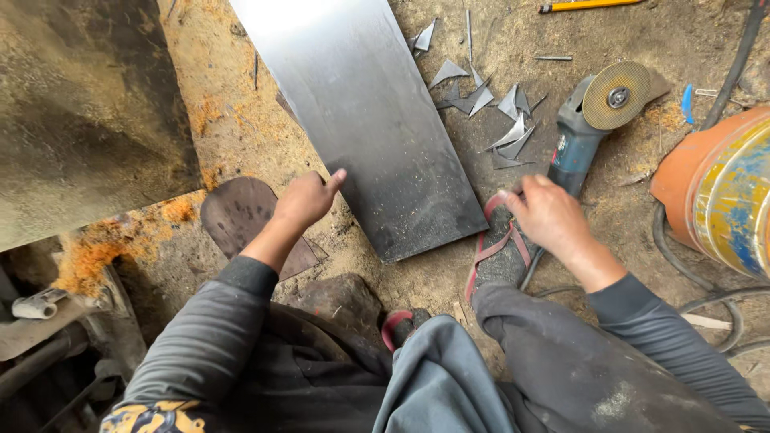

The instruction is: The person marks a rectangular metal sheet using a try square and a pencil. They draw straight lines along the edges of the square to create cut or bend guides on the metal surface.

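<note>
A long flat metal sheet lies on the dirt floor, running from the top edge of the view down toward the person's knees, its near end dusted with filings. The left hand rests at the sheet's left long edge near the lower corner, fingers curled, thumb raised against the edge; whether it actually pinches the metal cannot be told. The right hand sits just off the sheet's lower right corner, fingers bent down around the rear of the blue angle grinder (the contact point is partly hidden behind a sandal strap), so a firm grip cannot be confirmed.

Judgement on handling: the sheet looks thin but stiff, fairly heavy for its length, smooth-faced and likely slippery, with cut edges that may be sharp. The long edges near the lower corners appear the soundest places to take hold.

Triangular metal offcuts lie between sheet and grinder. An orange drum stands at the right edge.
</note>
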